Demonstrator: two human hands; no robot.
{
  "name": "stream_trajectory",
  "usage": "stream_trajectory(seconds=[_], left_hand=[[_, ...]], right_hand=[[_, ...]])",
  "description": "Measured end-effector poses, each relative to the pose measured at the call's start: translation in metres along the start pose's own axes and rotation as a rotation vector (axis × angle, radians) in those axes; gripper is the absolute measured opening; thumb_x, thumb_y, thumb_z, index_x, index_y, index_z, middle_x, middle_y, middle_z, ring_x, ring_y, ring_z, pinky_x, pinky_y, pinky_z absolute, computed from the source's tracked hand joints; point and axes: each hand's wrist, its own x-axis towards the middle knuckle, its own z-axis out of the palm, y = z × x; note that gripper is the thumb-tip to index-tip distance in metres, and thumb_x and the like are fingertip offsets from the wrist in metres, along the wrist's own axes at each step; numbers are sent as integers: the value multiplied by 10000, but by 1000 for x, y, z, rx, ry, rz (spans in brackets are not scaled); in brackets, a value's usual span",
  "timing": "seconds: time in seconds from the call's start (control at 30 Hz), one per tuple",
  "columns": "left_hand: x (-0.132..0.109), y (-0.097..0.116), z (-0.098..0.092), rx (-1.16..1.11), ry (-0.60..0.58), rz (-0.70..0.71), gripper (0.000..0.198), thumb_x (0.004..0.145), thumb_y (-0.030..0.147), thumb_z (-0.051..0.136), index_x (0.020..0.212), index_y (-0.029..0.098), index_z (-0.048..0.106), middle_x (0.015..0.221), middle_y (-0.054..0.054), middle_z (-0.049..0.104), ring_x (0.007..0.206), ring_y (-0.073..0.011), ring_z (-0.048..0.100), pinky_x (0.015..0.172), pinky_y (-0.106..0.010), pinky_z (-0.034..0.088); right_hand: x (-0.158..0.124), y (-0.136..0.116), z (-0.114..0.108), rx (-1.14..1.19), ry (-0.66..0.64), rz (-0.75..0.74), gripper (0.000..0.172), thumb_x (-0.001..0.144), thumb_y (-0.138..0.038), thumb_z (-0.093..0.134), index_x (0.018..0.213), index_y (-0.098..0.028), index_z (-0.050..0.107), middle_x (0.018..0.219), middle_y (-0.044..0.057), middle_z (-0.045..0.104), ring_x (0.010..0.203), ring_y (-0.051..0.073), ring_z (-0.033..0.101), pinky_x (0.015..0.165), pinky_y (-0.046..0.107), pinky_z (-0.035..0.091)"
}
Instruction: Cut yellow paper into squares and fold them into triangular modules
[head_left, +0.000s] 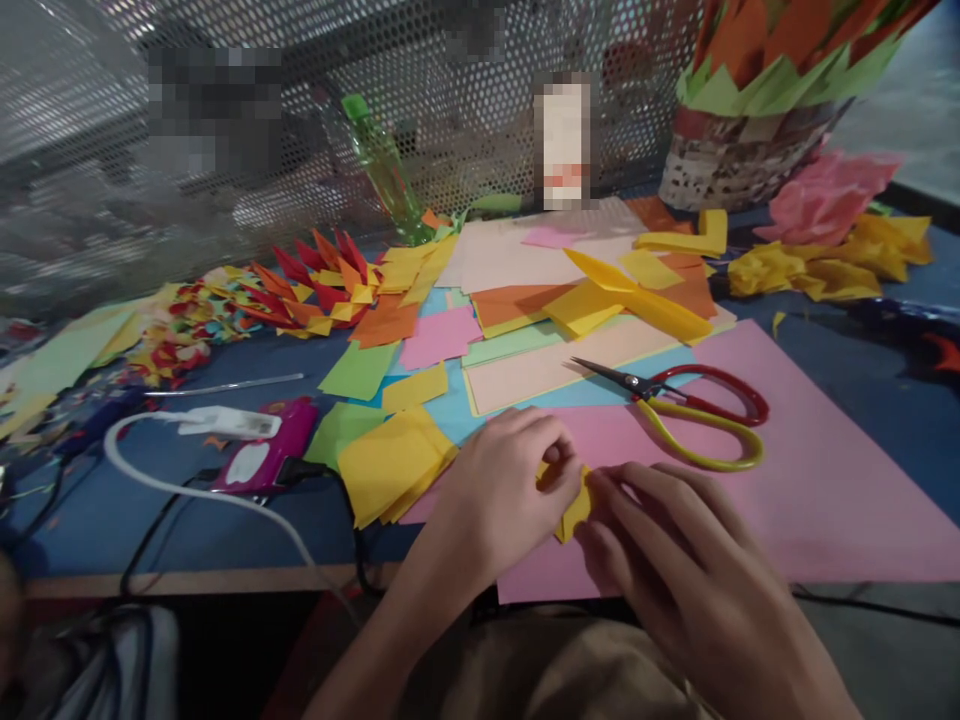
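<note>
A small piece of yellow paper (574, 512) lies between my two hands, over the pink sheet (847, 490) near the table's front edge. My left hand (517, 480) pinches it with curled fingers, which partly cover it. From the other side, my right hand (667, 530) grips its edge between thumb and fingertips. Just beyond my hands rest scissors (637, 385) with one red and one yellow handle, blades pointing left. Left of my left hand is a stack of yellow paper squares (394, 465).
A pink power strip (270, 450) with a white plug and cables sits at left. Behind are red and orange folded paper pieces (322, 280), a green bottle (386, 170) and a perforated metal screen (300, 130). A paper-decorated basket (739, 155) and crumpled pink paper (825, 195) stand at back right.
</note>
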Motion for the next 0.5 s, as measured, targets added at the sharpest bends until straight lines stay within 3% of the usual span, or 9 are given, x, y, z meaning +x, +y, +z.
stream_trajectory(seconds=[0.13,0.23,0.3,0.4,0.5], left_hand=[[0,-1,1,15,-11,-18,167,963,138,674,843,223,595,874,23,672,848,-174,628,772,-333,484],[3,-3,-1,35,-26,-52,108,985,161,697,1016,231,620,999,1,711,930,-192,670,801,-341,531],[6,-3,-3,55,-44,-70,154,995,183,723,1101,234,623,1069,-14,736,939,-197,692,783,-340,552],[9,1,-8,97,-81,-51,100,1016,199,730,1063,232,649,1097,-18,763,893,-200,706,753,-346,553],[9,4,-12,118,-107,53,68,1079,180,655,1091,237,692,1171,-22,760,1029,-215,713,879,-372,572]], right_hand=[[-7,-1,4,-27,-40,-39,229,1009,-109,729,1228,-170,759,1242,133,782,1169,314,692,981,517,620],[-11,-4,4,-39,-46,-38,273,984,-90,755,1256,-107,736,1231,162,780,1182,351,667,997,545,604],[-11,-7,2,-42,-49,8,304,994,-116,752,1295,-83,717,1262,177,769,1200,375,650,1001,560,594],[-7,-13,0,-70,-29,127,246,1032,-202,727,1262,-116,717,1303,170,747,1197,385,643,973,552,574],[-2,-18,-1,-84,-28,194,211,1067,-332,690,1194,-166,715,1263,156,745,1152,378,655,935,548,564]])
